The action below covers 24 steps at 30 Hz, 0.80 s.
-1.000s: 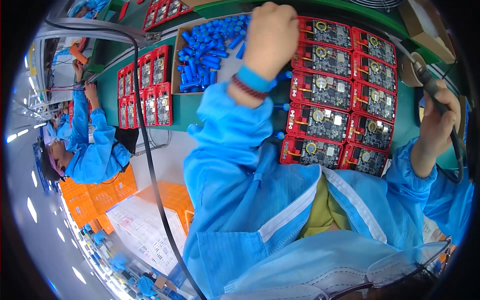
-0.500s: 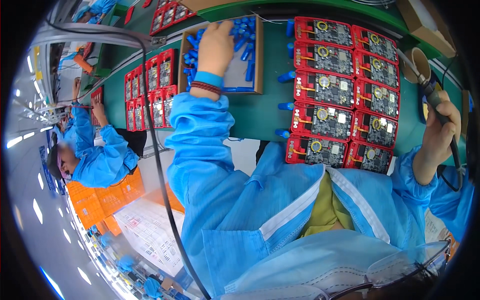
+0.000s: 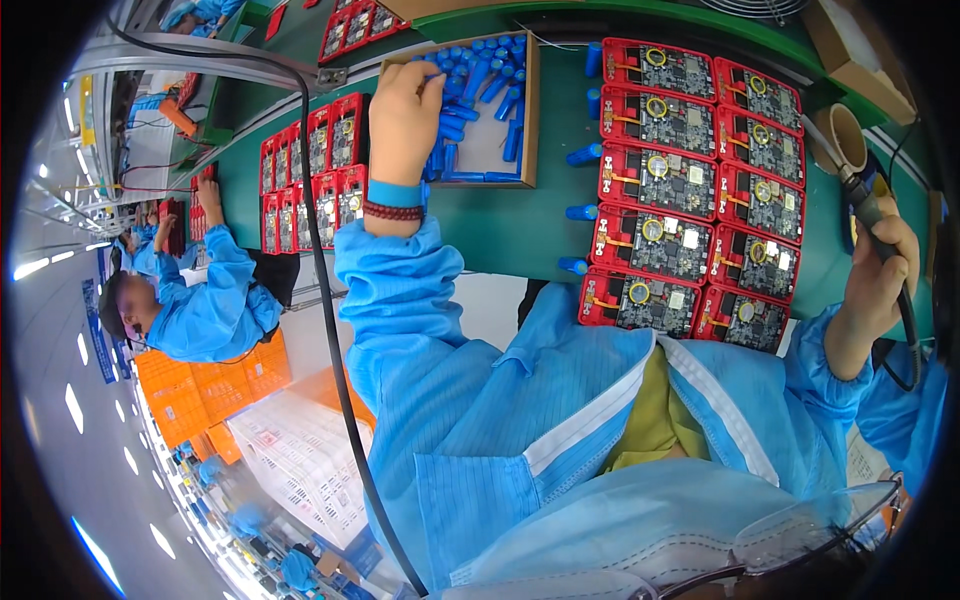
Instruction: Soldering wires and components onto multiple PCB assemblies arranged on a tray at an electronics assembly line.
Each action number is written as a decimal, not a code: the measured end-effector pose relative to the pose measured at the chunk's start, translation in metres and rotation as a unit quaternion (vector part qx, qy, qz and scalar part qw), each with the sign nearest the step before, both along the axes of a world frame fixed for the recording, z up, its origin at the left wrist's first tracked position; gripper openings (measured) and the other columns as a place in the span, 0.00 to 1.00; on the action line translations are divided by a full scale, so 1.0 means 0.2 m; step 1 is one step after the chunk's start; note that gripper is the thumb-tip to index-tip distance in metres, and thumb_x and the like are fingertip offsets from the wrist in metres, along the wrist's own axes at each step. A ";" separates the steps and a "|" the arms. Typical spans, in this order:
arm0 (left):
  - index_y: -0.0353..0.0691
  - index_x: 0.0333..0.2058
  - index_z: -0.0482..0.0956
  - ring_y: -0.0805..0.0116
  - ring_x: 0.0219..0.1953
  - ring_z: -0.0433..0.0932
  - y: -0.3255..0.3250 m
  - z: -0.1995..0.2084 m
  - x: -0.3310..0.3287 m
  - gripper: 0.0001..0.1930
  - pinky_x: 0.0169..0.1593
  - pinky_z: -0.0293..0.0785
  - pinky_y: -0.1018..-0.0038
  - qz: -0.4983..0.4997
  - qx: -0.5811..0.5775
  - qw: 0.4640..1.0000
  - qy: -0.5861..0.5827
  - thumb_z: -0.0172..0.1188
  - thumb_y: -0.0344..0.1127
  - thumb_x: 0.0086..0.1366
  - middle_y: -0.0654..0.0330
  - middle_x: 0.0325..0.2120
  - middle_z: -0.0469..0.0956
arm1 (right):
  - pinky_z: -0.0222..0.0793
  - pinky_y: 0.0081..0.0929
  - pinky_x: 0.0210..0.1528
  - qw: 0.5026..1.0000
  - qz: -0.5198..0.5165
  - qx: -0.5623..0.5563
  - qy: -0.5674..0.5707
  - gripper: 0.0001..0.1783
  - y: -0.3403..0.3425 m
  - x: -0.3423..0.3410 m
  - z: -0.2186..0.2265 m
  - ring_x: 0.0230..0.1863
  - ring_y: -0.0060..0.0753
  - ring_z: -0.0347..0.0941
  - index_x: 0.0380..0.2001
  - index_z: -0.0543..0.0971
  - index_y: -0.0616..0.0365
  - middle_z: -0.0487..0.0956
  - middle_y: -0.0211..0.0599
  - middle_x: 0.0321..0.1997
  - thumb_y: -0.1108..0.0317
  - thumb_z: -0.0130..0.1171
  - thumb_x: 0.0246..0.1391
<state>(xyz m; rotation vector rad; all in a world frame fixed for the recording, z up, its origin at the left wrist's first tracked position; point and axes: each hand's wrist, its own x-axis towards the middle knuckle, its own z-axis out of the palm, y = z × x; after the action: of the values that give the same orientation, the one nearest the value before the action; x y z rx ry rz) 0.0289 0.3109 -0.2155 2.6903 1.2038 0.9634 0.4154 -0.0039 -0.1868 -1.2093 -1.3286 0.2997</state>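
My left hand is over the left side of a cardboard box of loose blue cylindrical battery cells. Its fingers are curled together, and whatever they hold is hidden. At the right, my right hand grips a soldering iron by its dark handle, the metal tip pointing up and left. Between my hands, two columns of red trays with circuit boards lie on the green bench, each board bearing a yellow-ringed round part. Several blue cells sit along their left edge.
A cardboard ring stands near the iron's tip. More red board trays lie left of the box. A black cable hangs across the left side. A co-worker in blue works at the left beside orange crates.
My left hand has drawn left and nearer to me within the box, uncovering more cells. My right hand keeps the soldering iron at about the same place. The co-worker's hands have moved.
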 end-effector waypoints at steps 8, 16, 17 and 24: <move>0.34 0.33 0.73 0.78 0.20 0.70 -0.40 0.19 0.23 0.06 0.24 0.64 0.85 -0.046 -0.330 0.895 -0.297 0.56 0.31 0.63 0.63 0.18 0.72 | 0.64 0.30 0.40 0.997 -0.008 0.025 -0.073 0.19 0.11 -0.22 0.02 0.32 0.28 0.67 0.42 0.71 0.61 0.74 0.48 0.43 0.55 0.49 0.60; 0.32 0.30 0.70 0.76 0.22 0.75 -0.77 0.20 0.54 0.06 0.23 0.73 0.82 -0.237 -0.501 0.771 -0.315 0.59 0.27 0.60 0.60 0.29 0.68 | 0.67 0.31 0.40 0.984 0.078 -0.045 -0.155 0.22 0.34 -0.52 0.07 0.38 0.40 0.71 0.44 0.73 0.51 0.76 0.33 0.37 0.64 0.66 0.44; 0.32 0.30 0.70 0.76 0.22 0.75 -0.79 0.19 0.57 0.06 0.23 0.73 0.82 -0.247 -0.507 0.764 -0.312 0.59 0.27 0.60 0.60 0.29 0.68 | 0.67 0.32 0.40 0.986 0.073 -0.046 -0.145 0.22 0.34 -0.53 0.06 0.38 0.41 0.71 0.43 0.73 0.48 0.76 0.32 0.37 0.65 0.66 0.43; 0.32 0.31 0.69 0.75 0.23 0.76 -0.87 0.18 0.66 0.06 0.24 0.75 0.82 -0.244 -0.488 0.767 -0.337 0.58 0.26 0.61 0.61 0.29 0.69 | 0.71 0.29 0.34 0.991 0.048 0.014 -0.128 0.20 0.32 -0.54 0.01 0.34 0.40 0.75 0.39 0.74 0.55 0.76 0.36 0.34 0.79 0.65 0.40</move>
<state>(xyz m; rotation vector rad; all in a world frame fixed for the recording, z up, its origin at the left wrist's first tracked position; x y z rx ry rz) 0.1600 0.1362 -0.1802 1.4685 0.5260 0.7653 0.3074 0.0609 -0.1838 -1.1919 -1.6101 0.1976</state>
